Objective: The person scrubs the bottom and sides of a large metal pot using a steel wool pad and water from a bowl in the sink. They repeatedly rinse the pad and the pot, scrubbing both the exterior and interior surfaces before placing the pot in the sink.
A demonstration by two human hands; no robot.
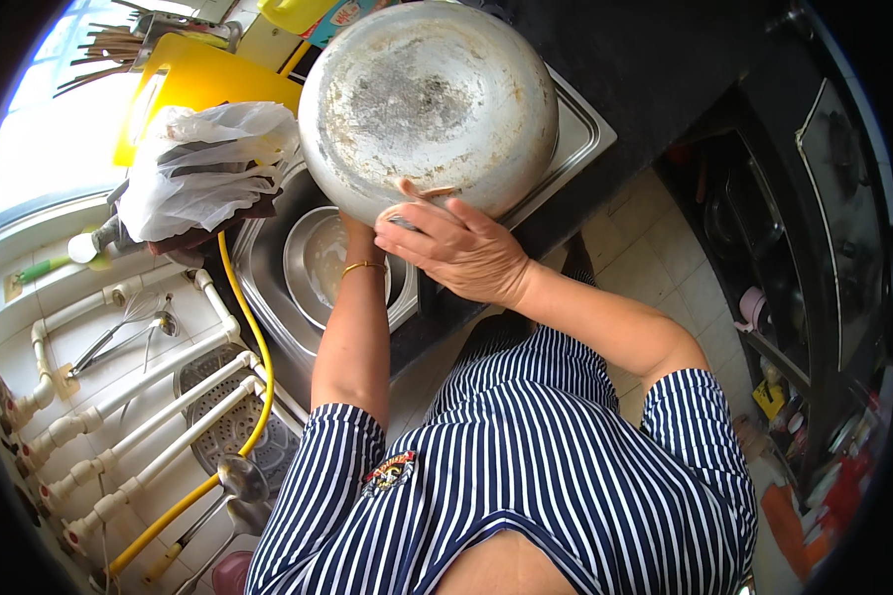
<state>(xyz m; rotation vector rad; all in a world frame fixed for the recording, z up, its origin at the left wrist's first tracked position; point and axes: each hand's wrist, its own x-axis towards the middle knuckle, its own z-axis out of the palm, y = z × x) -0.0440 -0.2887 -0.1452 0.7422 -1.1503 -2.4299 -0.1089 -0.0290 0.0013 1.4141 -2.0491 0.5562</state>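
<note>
A large, worn aluminium basin or pan (431, 104) is tilted with its scuffed, stained underside towards me. My left wrist, wearing a thin gold-coloured bracelet (362, 268), passes behind the basin's lower edge, and the rest of that hand is hidden. My right hand (446, 245) lies against the lower part of the underside, fingers bent. Something small and greyish shows between those fingers, too little to name. Below the basin, a metal bowl (298, 256) holding cloudy liquid stands in the stainless steel sink (257, 256).
White plastic bags (208, 163) and a yellow cutting board (193, 78) stand left of the basin. A yellow hose (266, 349) runs past white pipes (164, 372). Chopsticks (111, 48) stand at the window. An open dark cabinet (751, 216) is on the right.
</note>
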